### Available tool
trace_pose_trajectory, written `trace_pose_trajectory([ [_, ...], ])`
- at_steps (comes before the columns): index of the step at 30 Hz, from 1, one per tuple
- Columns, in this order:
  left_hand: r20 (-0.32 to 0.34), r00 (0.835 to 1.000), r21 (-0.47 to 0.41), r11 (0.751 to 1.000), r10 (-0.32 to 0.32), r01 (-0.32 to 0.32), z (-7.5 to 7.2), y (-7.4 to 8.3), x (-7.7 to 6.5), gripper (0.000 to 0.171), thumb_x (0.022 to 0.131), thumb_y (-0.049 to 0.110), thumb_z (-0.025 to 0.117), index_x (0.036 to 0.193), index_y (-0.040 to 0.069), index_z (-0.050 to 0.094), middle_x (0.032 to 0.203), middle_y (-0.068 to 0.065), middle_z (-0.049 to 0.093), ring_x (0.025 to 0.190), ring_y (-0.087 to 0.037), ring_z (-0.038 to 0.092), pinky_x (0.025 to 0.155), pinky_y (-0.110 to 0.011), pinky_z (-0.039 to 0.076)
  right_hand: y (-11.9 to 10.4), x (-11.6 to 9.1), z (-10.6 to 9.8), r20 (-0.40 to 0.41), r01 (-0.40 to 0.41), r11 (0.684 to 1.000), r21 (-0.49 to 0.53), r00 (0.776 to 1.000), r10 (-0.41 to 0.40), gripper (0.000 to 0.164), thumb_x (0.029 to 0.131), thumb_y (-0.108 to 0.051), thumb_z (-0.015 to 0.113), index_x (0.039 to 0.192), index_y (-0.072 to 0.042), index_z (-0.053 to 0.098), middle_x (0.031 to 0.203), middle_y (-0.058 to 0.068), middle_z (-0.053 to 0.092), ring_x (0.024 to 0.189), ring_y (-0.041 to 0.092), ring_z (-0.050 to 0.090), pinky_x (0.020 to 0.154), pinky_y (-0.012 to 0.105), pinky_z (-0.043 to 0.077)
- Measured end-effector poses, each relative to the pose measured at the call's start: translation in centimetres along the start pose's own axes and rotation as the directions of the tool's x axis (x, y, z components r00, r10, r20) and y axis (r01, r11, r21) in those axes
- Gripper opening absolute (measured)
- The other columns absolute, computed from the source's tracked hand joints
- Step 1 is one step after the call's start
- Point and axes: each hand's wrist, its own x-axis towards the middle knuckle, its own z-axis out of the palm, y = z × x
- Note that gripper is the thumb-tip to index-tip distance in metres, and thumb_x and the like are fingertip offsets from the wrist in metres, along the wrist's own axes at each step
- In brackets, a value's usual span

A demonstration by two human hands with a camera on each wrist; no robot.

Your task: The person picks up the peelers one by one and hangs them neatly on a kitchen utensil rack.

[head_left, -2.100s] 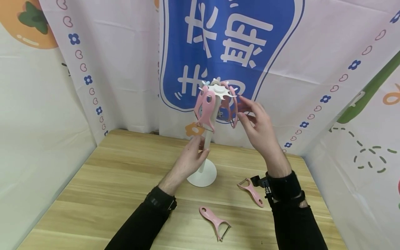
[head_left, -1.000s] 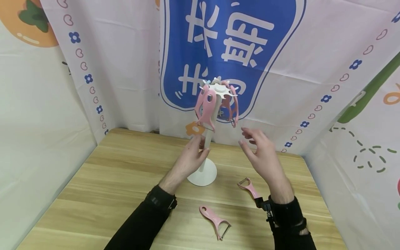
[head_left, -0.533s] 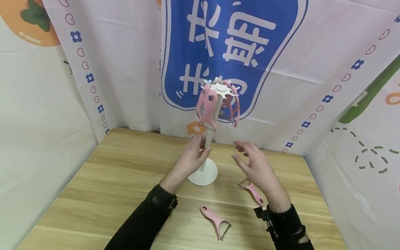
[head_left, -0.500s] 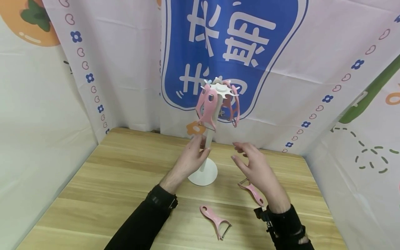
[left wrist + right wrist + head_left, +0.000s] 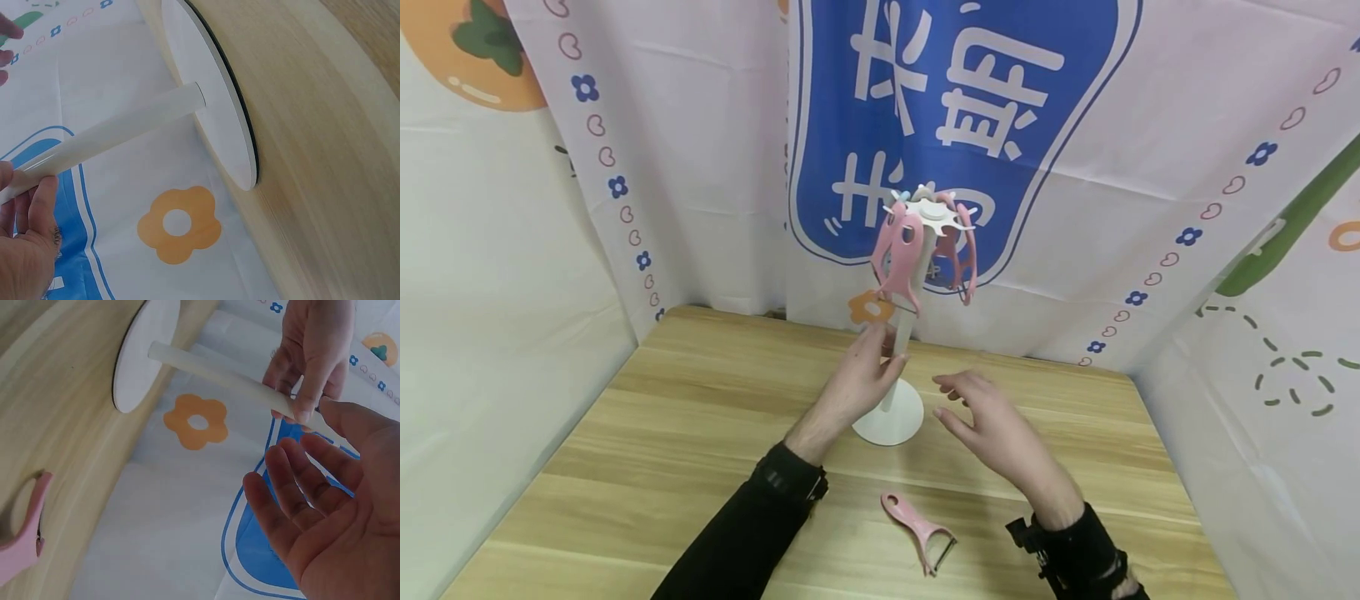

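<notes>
My left hand (image 5: 857, 375) grips the pole of a white stand (image 5: 887, 423), fingers and thumb round its lower half. Several pink peelers (image 5: 901, 258) hang by their handle holes from the hooks at its top. Right of the pole, my right hand (image 5: 992, 425) hovers over the table with relaxed fingers and nothing in them; its palm and fingers (image 5: 287, 481) show bare in the right wrist view. One pink peeler (image 5: 913, 527) lies on the table in front of the stand. Another pink peeler (image 5: 22, 550) shows at the right wrist view's left edge; in the head view my right hand hides it.
The wooden table (image 5: 662, 467) carries the stand near its back edge. Behind it hangs a white printed cloth (image 5: 715, 167) with a blue sign, and more cloth encloses both sides.
My right hand has left the hanging peeler on the stand's right side and come down and leftward, covering the peeler on the table. My left hand has stayed on the pole.
</notes>
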Motion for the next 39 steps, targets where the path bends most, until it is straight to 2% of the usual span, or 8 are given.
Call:
trace_pose_trajectory([
  [6,0.006,1.000,0.021,1.000,-0.014,0.014,0.0,0.1,0.0,0.025,0.103,0.022,0.063,0.122,0.009,0.053,0.111,-0.003,0.058,0.102,-0.016,0.063,0.082,-0.023,0.060,0.0,-0.6,1.1,0.034,0.038,0.999,-0.017,0.999,-0.037,0.044,0.096,-0.027,0.074,0.137,-0.014,0.064,0.121,-0.001,0.066,0.106,0.012,0.064,0.088,0.031,0.059],
  [13,0.003,1.000,0.031,0.999,-0.010,0.010,0.0,0.0,-0.2,0.026,0.104,0.024,0.063,0.123,0.010,0.053,0.111,-0.002,0.058,0.102,-0.014,0.062,0.084,-0.022,0.059,-0.6,-1.1,2.2,0.131,0.056,0.997,-0.047,0.990,-0.050,0.044,0.096,-0.033,0.074,0.135,-0.017,0.065,0.125,-0.004,0.067,0.104,0.010,0.064,0.086,0.027,0.058],
  [20,0.005,1.000,0.028,0.999,-0.019,0.019,0.0,0.0,-0.2,0.025,0.103,0.023,0.063,0.123,0.009,0.054,0.110,-0.003,0.059,0.101,-0.014,0.063,0.083,-0.021,0.059,-1.0,-1.6,3.3,0.220,0.085,0.994,-0.066,0.973,-0.069,0.048,0.097,-0.036,0.072,0.139,-0.013,0.062,0.123,0.000,0.067,0.104,0.014,0.066,0.085,0.029,0.059],
  [26,0.015,0.999,0.020,0.999,-0.036,0.036,0.0,0.2,-0.2,0.025,0.104,0.023,0.062,0.123,0.010,0.054,0.111,-0.002,0.058,0.102,-0.014,0.063,0.085,-0.021,0.059,-1.3,-1.9,4.2,0.303,0.082,0.993,-0.080,0.951,-0.054,0.054,0.095,-0.034,0.074,0.142,-0.011,0.059,0.125,0.005,0.066,0.107,0.018,0.066,0.086,0.032,0.060],
  [33,0.015,0.999,0.008,0.999,-0.032,0.032,0.0,0.1,-0.1,0.025,0.104,0.023,0.063,0.123,0.010,0.053,0.112,-0.003,0.058,0.104,-0.015,0.063,0.084,-0.020,0.059,-1.6,-2.3,5.0,0.338,0.117,0.990,-0.076,0.937,-0.084,0.053,0.092,-0.030,0.077,0.139,-0.011,0.060,0.127,0.006,0.068,0.109,0.017,0.066,0.089,0.033,0.060],
  [39,0.013,0.999,-0.002,1.000,-0.031,0.031,0.0,0.0,-0.1,0.025,0.104,0.023,0.063,0.123,0.011,0.052,0.112,-0.002,0.057,0.104,-0.015,0.063,0.085,-0.021,0.059,-2.3,-2.9,5.4,0.390,0.145,0.981,-0.127,0.917,-0.085,0.052,0.093,-0.043,0.074,0.134,-0.011,0.064,0.123,0.003,0.068,0.107,0.016,0.066,0.089,0.032,0.059],
])
